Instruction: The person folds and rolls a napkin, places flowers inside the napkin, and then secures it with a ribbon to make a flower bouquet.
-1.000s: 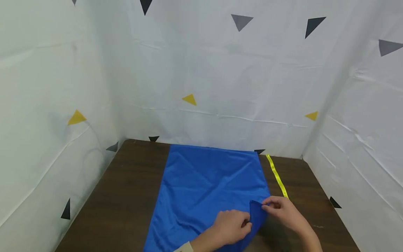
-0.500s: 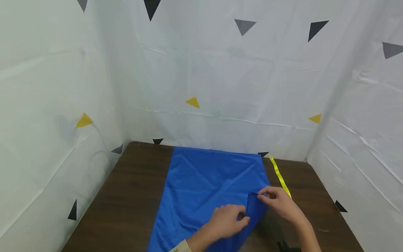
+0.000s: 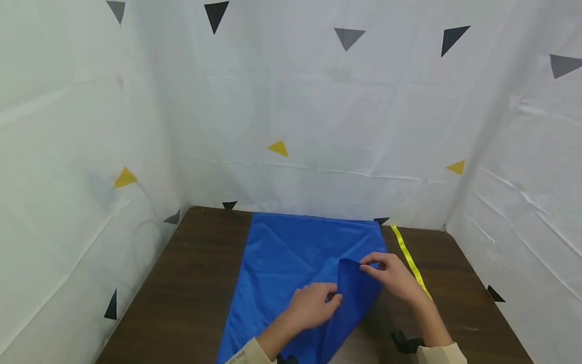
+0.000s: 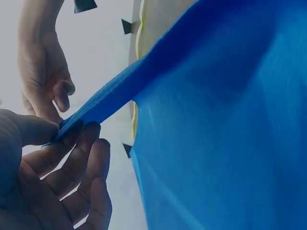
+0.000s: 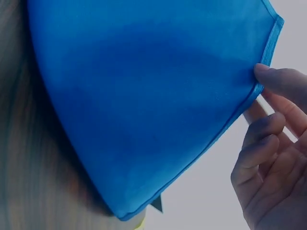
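A smooth blue cloth (image 3: 291,242) with a stitched hem lies spread over the dark wooden table (image 3: 195,283), its near right part lifted and turned over. My right hand (image 3: 395,275) pinches the hem near a corner of that raised flap (image 3: 356,288). In the right wrist view, the thumb of this hand (image 5: 273,153) lies on the hem and its other fingers are loosely bent. Left of the flap, low over the cloth, is my left hand (image 3: 311,306). The left wrist view shows that hand (image 4: 62,177) holding the hem between thumb and fingers, close to the right hand (image 4: 45,72).
A yellow strip (image 3: 409,260) runs along the table to the right of the cloth. White sheeting (image 3: 318,101) with dark, grey and yellow triangles stands around the back and both sides. Black straps (image 3: 404,344) show at the right wrist.
Both hands have moved away from the body and slightly left, carrying the hem along. The turned-over flap now shows larger, with more of the right forearm and its sleeve in view.
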`<state>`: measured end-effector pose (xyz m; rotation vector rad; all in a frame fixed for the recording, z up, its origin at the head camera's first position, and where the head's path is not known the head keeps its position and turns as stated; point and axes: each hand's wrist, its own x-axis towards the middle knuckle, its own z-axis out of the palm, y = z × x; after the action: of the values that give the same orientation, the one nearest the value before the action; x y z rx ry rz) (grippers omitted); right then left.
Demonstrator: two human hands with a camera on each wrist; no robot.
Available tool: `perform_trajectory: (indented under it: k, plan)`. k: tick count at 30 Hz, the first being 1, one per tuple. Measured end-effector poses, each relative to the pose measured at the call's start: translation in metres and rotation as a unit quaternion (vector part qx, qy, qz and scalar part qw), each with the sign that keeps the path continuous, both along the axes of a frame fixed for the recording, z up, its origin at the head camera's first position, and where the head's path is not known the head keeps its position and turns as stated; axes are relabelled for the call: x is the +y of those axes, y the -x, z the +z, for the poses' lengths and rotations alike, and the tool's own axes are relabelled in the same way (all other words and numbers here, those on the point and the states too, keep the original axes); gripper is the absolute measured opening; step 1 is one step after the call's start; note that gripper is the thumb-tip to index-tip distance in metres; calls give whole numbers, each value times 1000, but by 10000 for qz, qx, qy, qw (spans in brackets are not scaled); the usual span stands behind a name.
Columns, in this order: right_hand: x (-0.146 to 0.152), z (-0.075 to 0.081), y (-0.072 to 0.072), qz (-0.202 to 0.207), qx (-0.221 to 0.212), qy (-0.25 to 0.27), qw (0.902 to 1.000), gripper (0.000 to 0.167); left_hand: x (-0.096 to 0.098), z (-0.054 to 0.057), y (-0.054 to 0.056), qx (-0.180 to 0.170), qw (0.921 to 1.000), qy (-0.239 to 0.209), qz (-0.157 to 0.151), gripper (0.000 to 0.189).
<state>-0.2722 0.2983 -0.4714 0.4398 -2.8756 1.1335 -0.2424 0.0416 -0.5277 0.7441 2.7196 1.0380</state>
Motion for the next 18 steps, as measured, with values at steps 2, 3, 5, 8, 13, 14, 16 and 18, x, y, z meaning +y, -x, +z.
perform_trajectory:
  k: [2,3,5,8,13,14,16,18]
  plan:
    - [-3,1,2,70,-2,43,10000,14,-3,2,3,13,10000,-19,21,40]
    - [-5,2,3,108,21,72,9999,14,-5,3,6,25,10000,-25,32,40]
    - [-12,5,6,153,66,105,9998,14,-11,5,11,52,9999,-61,92,39]
    - [-22,9,11,209,120,112,9996,14,-18,8,16,42,9998,-103,176,39]
    - [-34,13,20,231,177,37,9996,14,-27,13,18,-31,9995,-34,300,39]
    - [-36,14,22,216,199,30,9996,14,-28,15,18,-47,9995,-13,326,39]
    - [-38,17,25,165,214,37,9996,16,-29,18,17,-85,9993,2,372,39]
    - [-38,20,28,115,223,54,9997,17,-30,21,16,-97,9992,-18,393,38]
